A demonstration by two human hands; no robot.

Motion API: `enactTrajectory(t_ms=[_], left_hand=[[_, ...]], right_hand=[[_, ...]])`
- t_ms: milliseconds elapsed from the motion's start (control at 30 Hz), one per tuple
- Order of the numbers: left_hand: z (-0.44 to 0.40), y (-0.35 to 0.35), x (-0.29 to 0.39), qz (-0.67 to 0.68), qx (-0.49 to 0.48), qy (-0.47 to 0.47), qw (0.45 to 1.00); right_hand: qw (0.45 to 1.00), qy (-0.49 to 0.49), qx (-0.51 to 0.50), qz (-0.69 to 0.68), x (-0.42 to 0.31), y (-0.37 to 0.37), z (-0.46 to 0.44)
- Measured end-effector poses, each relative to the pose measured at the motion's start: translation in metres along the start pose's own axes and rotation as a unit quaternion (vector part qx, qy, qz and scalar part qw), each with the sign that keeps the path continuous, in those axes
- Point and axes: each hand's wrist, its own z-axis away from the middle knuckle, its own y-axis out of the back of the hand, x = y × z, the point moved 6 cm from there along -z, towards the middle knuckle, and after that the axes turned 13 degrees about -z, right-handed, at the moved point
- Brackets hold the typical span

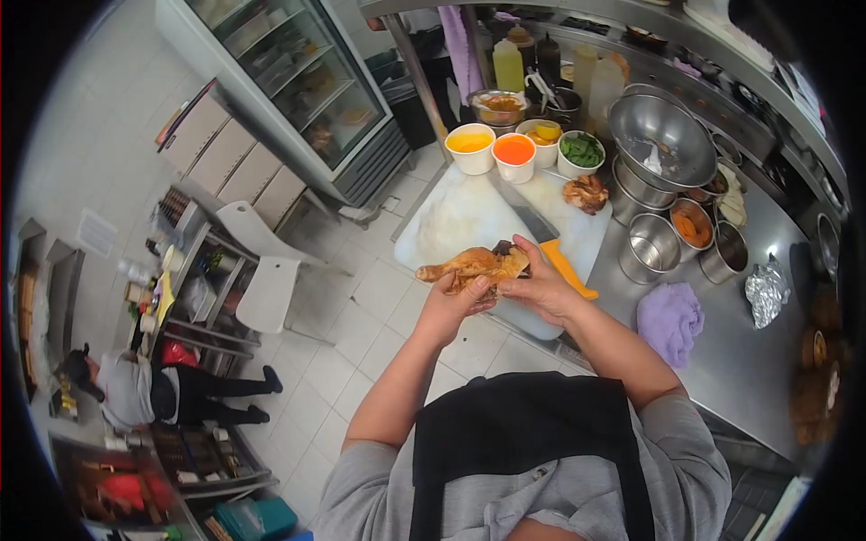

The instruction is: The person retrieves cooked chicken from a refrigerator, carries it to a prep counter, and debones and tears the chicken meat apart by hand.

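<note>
A browned piece of cooked chicken [467, 264], with what looks like a drumstick end pointing left, is held up between my two hands over the front of the white cutting board [442, 221]. My left hand [454, 307] grips it from below, thumb on top. On its right end, the fingers and thumb of my right hand [539, 287] are closed. Just beyond lies a knife with a yellow handle [568, 269], its blade flat on the board. Another browned piece of meat [585, 194] rests at the board's far right corner.
White tubs of yellow sauce [470, 149], orange sauce [515, 157] and green leaves [580, 154] line the back. Metal bowls [663, 140], steel pots [649, 248], a purple cloth [669, 323] and crumpled foil [767, 293] occupy the right counter. Another person [149, 388] stands far left.
</note>
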Motion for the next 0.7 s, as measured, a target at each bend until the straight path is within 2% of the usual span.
enactTrajectory(t_ms=[67,200,367,567,700], left_hand=[[-0.008,0.007,0.005,-0.028,-0.020,0.016,0.999],[-0.014,0.022,0.023,-0.075,-0.040,0.027,0.996],[-0.024,0.045,0.024,-0.092,-0.053,0.021,0.994],[-0.032,0.051,0.018,-0.099,-0.112,0.026,0.988],[-0.035,0.053,0.017,-0.089,-0.134,0.034,0.986]], right_hand=[[0.991,0.066,-0.016,0.116,-0.007,-0.012,-0.005],[0.976,0.114,-0.011,0.183,-0.002,-0.022,-0.025],[0.996,0.049,-0.044,0.052,0.013,-0.025,-0.038],[0.995,0.087,0.035,0.034,0.021,-0.029,-0.039],[0.995,0.093,0.028,0.012,0.023,-0.028,-0.041]])
